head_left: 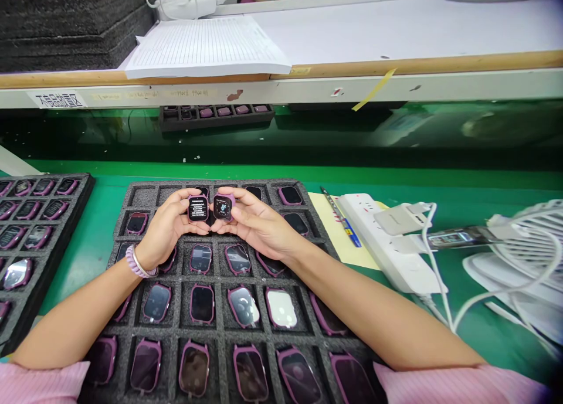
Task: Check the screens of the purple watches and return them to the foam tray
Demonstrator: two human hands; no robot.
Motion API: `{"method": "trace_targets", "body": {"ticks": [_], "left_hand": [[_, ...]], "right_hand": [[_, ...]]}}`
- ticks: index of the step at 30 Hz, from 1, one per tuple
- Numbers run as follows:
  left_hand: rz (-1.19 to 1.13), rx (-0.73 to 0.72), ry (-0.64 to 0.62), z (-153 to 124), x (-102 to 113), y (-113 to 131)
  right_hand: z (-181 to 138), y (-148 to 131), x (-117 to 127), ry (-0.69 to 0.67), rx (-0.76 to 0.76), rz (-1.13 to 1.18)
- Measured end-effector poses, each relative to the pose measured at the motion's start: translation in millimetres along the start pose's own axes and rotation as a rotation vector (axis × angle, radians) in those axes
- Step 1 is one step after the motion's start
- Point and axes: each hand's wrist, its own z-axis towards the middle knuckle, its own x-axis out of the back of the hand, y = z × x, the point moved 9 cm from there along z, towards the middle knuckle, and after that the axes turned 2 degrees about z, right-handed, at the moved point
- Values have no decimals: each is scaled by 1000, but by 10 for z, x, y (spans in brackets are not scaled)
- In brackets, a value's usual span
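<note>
My left hand (176, 214) grips a purple smartwatch body (198, 209) whose lit screen shows lines of white text. Right beside it, a second purple smartwatch body (223, 207) with a dark watch face lit up is pinched in my right hand (246, 219). Both are strapless and face me, held close together above a grey foam tray (176, 298). Many purple-framed watch bodies lie in the tray's compartments, among them one with a white screen (282, 308). My hands and forearms hide some compartments.
At the left lies another foam tray (83, 199) of watches. To the right are yellow paper (323, 216), a pen (347, 225), a white power strip (387, 257) with chargers, cables and a fan (534, 251). Printed sheets (211, 46) rest on the shelf (373, 34).
</note>
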Motion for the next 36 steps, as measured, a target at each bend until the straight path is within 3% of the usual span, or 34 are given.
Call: {"method": "trace_targets", "body": {"ticks": [7,11,14,21,24,36], "left_hand": [[31,-34,6,30,6,-1],[54,-39,57,29,-4,148],[118,-112,70,6,-101,460],[174,-403,45,-14,-490,1542],[170,-483,53,-24,-567,1791],[244,-493,-8,136,-565,1609]], "right_hand": [[52,20,72,39,-26,47],[99,-101,23,82,-41,29],[164,-414,-127,96,10,-74],[391,-1387,-651,59,246,-215],[399,-1574,-767,44,335,-209],[323,-1557,-449,93,371,-259]]}}
